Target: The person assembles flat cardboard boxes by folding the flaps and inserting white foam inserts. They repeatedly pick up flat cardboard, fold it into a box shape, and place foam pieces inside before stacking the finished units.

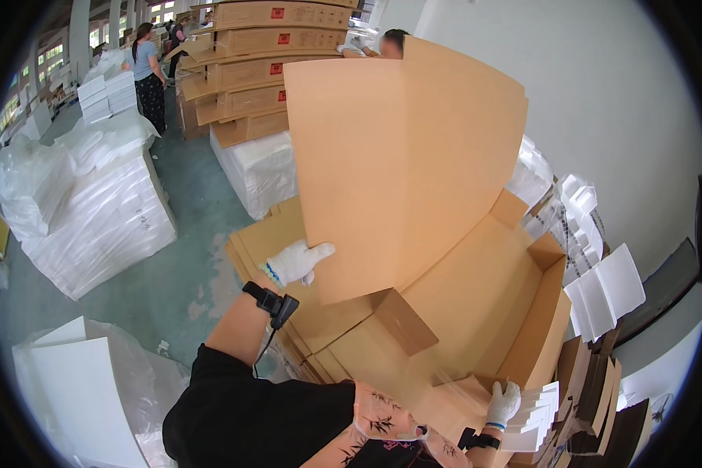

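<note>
A tall brown cardboard panel [366, 164] stands raised in the middle, creased down its length. My left hand [296, 264], in a white knit glove, is closed on its lower left edge, thumb on the near face. Right of the panel lies a long, shallow cardboard box [476, 304] with its right wall upright. A small flap [405, 321] sticks up at its near left. At the lower right my right hand [505, 402], also gloved, grips the near cardboard edge; its fingertips are partly hidden. Flat cardboard sheets [265, 238] lie beneath the box.
Stacked cartons [242, 74] rise at the back left, above a plastic-wrapped bundle [253, 168]. Wrapped white foam [101, 210] stands left. White foam pieces [604, 292] and cardboard [593, 390] line the right. A person [394, 43] is behind the panel; another [148, 74] stands far left.
</note>
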{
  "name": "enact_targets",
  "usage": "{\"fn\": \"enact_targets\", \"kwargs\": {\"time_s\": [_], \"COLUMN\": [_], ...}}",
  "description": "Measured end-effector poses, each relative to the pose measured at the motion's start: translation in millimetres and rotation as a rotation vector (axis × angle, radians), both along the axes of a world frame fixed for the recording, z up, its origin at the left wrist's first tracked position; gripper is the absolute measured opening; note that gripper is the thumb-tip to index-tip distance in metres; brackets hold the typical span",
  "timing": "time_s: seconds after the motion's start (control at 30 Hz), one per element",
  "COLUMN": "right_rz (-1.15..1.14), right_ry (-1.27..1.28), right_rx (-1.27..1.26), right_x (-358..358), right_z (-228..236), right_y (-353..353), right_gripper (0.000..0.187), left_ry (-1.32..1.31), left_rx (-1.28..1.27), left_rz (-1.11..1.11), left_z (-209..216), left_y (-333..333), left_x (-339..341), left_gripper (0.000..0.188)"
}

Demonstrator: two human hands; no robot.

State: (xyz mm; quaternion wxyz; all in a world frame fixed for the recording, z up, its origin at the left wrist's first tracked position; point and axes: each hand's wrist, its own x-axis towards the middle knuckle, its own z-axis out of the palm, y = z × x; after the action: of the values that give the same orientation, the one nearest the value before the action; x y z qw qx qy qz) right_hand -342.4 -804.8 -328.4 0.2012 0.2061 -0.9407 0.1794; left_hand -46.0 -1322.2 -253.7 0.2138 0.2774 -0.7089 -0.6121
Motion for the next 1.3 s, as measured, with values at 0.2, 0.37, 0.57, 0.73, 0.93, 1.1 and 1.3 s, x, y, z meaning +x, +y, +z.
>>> {"fn": "enact_targets", "kwargs": {"time_s": [0.2,0.37,0.57,0.73,0.93,1.1,1.3], "right_rz": [0.006,0.038,-0.025,-0.021,-0.025,-0.027,-0.027], "right_ry": [0.049,0.027,-0.03,-0.053,-0.062,-0.047,-0.056], "right_rx": [0.012,0.0,0.054,0.111,0.104,0.121,0.087], "right_x": [2,-2,2,1,2,-1,1], "right_z": [0,3,5,5,4,1,2], "right_y": [0,-2,1,3,4,7,6], "right_gripper": [0.027,0.026,0.033,0.034,0.034,0.033,0.033], "left_ry": [-0.122,0.025,0.149,0.091,-0.632,-0.414,-0.283], "left_rx": [0.111,0.516,0.955,0.912,0.246,-0.006,-0.961], "left_rz": [0.096,0.097,0.243,0.214,-0.084,0.062,-0.117], "left_z": [-37,-106,-152,-150,-61,-19,-31], "left_y": [-28,-31,24,19,11,26,30], "left_x": [-11,-4,-4,5,33,20,-37], "left_gripper": [0.053,0.045,0.032,0.04,0.052,0.047,0.041]}}
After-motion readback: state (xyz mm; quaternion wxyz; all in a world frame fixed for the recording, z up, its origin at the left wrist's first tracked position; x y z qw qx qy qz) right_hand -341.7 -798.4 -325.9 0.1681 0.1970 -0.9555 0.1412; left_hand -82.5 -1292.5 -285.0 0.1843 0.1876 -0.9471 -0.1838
